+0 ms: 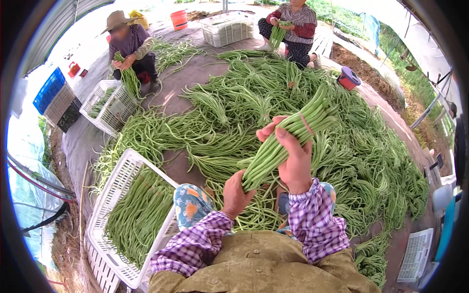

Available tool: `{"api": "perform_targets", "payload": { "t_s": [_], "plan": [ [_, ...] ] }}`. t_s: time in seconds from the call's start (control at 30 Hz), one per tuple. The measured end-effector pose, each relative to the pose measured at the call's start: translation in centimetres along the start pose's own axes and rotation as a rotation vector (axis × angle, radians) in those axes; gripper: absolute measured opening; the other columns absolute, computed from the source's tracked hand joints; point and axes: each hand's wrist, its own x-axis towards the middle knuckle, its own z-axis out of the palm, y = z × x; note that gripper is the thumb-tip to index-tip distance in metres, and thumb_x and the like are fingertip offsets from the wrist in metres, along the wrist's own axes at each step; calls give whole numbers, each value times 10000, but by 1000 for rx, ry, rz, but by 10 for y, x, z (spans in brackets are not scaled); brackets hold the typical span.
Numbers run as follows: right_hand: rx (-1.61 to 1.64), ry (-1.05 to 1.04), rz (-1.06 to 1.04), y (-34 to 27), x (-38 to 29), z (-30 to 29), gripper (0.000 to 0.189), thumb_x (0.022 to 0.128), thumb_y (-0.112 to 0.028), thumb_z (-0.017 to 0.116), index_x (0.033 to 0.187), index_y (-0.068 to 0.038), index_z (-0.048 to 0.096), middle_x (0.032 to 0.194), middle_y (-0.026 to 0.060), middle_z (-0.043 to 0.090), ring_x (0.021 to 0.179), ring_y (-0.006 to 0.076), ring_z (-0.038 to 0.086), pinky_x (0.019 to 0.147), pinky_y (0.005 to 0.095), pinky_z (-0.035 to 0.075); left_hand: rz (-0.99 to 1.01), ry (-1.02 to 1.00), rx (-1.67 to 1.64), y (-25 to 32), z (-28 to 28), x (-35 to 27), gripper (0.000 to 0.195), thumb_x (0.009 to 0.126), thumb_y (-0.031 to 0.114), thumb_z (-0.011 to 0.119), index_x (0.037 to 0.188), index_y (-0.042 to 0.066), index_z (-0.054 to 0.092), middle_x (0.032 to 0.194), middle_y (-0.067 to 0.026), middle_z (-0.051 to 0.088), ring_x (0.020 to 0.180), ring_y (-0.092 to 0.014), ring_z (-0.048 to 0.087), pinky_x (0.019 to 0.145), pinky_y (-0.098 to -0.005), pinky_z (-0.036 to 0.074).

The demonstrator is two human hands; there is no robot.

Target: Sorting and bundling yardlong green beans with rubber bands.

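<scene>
Both my hands hold one bundle of long green beans (273, 152), tilted up to the right. A pinkish rubber band (306, 123) goes around it near its upper end. My right hand (295, 157) wraps the bundle just below the band, thumb across the front. Around the lower end curl the fingers of my left hand (236, 194); its fingertips are partly hidden behind the beans. Beneath and beyond lies a broad heap of loose yardlong beans (370, 157). To my left stands a white plastic crate (137, 280) filled with banded bundles (143, 216).
Across the heap, one person (130, 51) holds beans over another white crate (121, 110); a second person (293, 29) holds a bunch at the far side. A white crate (227, 31) and an orange bucket (178, 20) stand at the back. A low stool (349, 78) sits at the heap's edge.
</scene>
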Motion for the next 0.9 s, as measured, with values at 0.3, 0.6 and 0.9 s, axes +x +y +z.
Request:
{"api": "perform_targets", "payload": {
  "t_s": [0.3, 0.6, 0.9],
  "plan": [
    [240, 1, 12, -59, 35, -66, 322, 910, -245, 533, 1108, 9, 537, 973, 137, 631, 939, 279, 629, 917, 462, 490, -22, -105, 204, -30, -4, -9, 383, 747, 168, 693, 1066, 49, 518, 850, -145, 616, 765, -348, 613, 656, -434, 478],
    [319, -111, -26, -93, 49, -92, 312, 910, -260, 534, 1090, -5, 523, 960, 115, 592, 898, 249, 596, 847, 434, 501, -428, -518, 178, -49, -15, -17, 314, 819, 260, 666, 1043, 43, 627, 934, -123, 688, 867, -262, 658, 751, -381, 509],
    [273, -189, 28, -99, 49, -109, 340, 910, -272, 547, 1108, 1, 516, 936, 90, 578, 876, 231, 588, 838, 419, 490, -440, -355, -26, -62, -12, -13, 289, 807, 242, 653, 1042, 74, 633, 852, -78, 687, 817, -245, 660, 721, -384, 506]
  ]
}}
